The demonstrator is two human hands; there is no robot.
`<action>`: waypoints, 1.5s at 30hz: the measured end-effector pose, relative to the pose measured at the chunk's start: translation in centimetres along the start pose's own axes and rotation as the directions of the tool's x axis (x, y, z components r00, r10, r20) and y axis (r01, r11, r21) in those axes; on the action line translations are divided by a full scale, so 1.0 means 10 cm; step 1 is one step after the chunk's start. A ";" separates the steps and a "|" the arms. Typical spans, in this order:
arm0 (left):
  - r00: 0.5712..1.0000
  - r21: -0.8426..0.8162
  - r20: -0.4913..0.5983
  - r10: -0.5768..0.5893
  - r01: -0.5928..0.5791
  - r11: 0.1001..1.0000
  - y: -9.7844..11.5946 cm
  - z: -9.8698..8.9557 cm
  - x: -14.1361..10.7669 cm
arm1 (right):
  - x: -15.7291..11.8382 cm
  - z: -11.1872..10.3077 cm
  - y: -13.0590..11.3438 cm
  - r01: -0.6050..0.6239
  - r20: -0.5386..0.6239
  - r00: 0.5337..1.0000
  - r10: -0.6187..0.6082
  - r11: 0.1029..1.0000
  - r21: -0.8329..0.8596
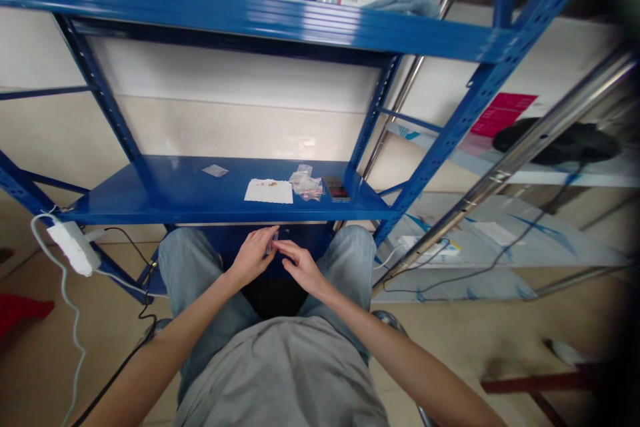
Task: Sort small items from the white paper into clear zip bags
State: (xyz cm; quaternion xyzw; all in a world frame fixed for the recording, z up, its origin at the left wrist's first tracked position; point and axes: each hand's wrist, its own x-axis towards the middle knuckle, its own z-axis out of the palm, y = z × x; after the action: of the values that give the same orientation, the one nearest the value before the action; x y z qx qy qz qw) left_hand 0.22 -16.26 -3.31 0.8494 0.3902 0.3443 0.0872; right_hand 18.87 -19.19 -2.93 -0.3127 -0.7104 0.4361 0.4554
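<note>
Small see-through item (272,244), where is it?

Right between the two hands, above the person's lap and just below the front lip of the low blue steel shelf (125,195). It's too small and blurred to say exactly what it is.

And the left hand (253,257)?

Nearly closed. Its fingers curl around the item, so that hand has hold of it.

The right hand (301,268)?

Partly open, fingers stretched out together, their tips reaching the item from the 3 o'clock side. I can't tell whether they're gripping it or just touching it.

What's on that shelf?

At 12 o'clock from the hands, a white paper sheet (269,191) with reddish specks. Just right of it are clear plastic bags (306,183) holding small reddish pieces, then a dark rectangular item (336,188). A small pale label (215,171) lies toward 11 o'clock.

Anything else close by?

A white power strip (74,248) with cables sits at 9 o'clock against the rack's frame. Light denim jeans (187,267) cover the knees on either side of the hands.
</note>
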 end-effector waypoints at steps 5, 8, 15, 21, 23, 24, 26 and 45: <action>0.998 -0.158 0.034 -0.046 0.051 0.986 0.07 -0.08 0.00 | -0.05 -0.05 -0.18 0.059 0.034 0.998 -0.056 0.994 -0.097; 0.994 -0.089 0.086 -0.065 0.073 0.993 0.12 -0.11 -0.01 | -0.08 -0.06 -0.23 0.133 -0.022 0.989 -0.147 0.937 -0.322; 0.979 0.084 0.205 0.001 -0.018 0.996 0.18 -0.16 -0.03 | -0.12 -0.06 -0.22 0.361 0.240 0.932 -0.271 0.737 -0.571; 0.954 0.168 0.293 0.065 -0.118 0.979 0.26 -0.16 -0.05 | -0.16 -0.01 -0.17 0.380 0.368 0.914 -0.170 0.676 -0.631; 0.931 0.204 0.351 0.101 -0.181 0.962 0.32 -0.09 -0.09 | -0.22 0.03 -0.13 0.354 0.417 0.907 -0.064 0.654 -0.668; 0.918 0.217 0.381 0.106 -0.201 0.955 0.36 -0.04 -0.12 | -0.26 0.06 -0.10 0.343 0.438 0.899 -0.009 0.635 -0.692; 0.883 0.222 0.452 0.125 -0.247 0.943 0.42 0.07 -0.17 | -0.34 0.10 -0.03 0.329 0.464 0.882 0.085 0.594 -0.734; 0.951 0.358 0.052 -0.304 0.267 0.895 -0.25 -0.32 0.20 | 0.70 -0.22 -0.29 0.375 0.268 0.925 -0.270 0.529 -0.761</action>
State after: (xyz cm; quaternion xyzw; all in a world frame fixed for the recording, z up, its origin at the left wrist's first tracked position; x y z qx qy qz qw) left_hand -2.45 -13.51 -0.94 0.8019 0.5601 0.2079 0.0066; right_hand 18.06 -13.77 2.81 -0.3203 -0.8999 -0.0041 0.2959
